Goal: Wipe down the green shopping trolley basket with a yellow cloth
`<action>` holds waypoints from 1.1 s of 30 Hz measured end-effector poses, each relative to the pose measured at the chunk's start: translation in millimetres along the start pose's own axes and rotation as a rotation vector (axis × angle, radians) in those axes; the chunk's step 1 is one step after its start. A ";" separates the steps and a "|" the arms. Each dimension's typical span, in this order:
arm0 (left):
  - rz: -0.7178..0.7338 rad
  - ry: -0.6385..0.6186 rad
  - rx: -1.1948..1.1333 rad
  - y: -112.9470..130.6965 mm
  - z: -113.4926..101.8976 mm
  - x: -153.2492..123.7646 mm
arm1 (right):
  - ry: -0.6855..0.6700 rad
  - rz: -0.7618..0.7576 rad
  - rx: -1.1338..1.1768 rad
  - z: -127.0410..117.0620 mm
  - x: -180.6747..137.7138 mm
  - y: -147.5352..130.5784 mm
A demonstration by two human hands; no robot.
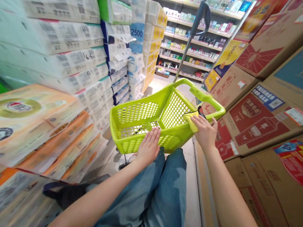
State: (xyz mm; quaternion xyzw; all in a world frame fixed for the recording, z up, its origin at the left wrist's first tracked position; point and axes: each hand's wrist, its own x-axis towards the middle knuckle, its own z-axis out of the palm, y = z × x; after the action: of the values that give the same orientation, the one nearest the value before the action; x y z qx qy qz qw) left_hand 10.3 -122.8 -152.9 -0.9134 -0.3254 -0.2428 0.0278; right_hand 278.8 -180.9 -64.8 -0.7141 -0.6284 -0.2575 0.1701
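Observation:
A lime-green shopping basket [141, 108] with lattice walls stands tilted in front of my knees, its inside facing me. Fingers stretched out flat, my left hand [149, 145] rests against the basket's near side by the rim. My right hand [206, 131] presses a yellow cloth [192, 120] with a dark edge onto the rim at the right end, close to the raised handle [209, 98]. The fingertips of that hand lie over the cloth, and part of it is hidden beneath them. Below the basket, a small wheel area is only partly visible.
Stacked paper-tissue packs [66, 32] rise on the left, with orange packs [22, 120] nearer. Cardboard cartons [273, 173] line the right. Behind the basket stands a slanted grey pole [187, 50] with a dark handle. Stocked shelves [193, 42] close off the aisle's far end.

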 end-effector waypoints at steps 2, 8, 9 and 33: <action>0.007 0.011 -0.005 -2.0 1.5 0.1 | 0.015 0.018 -0.002 2.4 1.4 -1.0; 0.053 0.046 -0.037 -24.3 2.2 5.0 | 0.022 0.032 -0.005 7.5 5.6 -20.9; 0.060 0.051 -0.048 -29.8 1.9 6.8 | 0.016 0.028 -0.005 7.4 7.9 -22.6; 0.060 0.080 -0.148 -47.4 -16.3 67.5 | -0.010 -0.047 0.137 -7.1 17.1 -119.6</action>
State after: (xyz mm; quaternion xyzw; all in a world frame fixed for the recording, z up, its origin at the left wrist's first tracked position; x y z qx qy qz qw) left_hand 19.8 -49.7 -112.4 -0.9120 -0.2776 -0.3014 -0.0196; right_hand 161.2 -152.9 -58.7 -0.6870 -0.6620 -0.2142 0.2096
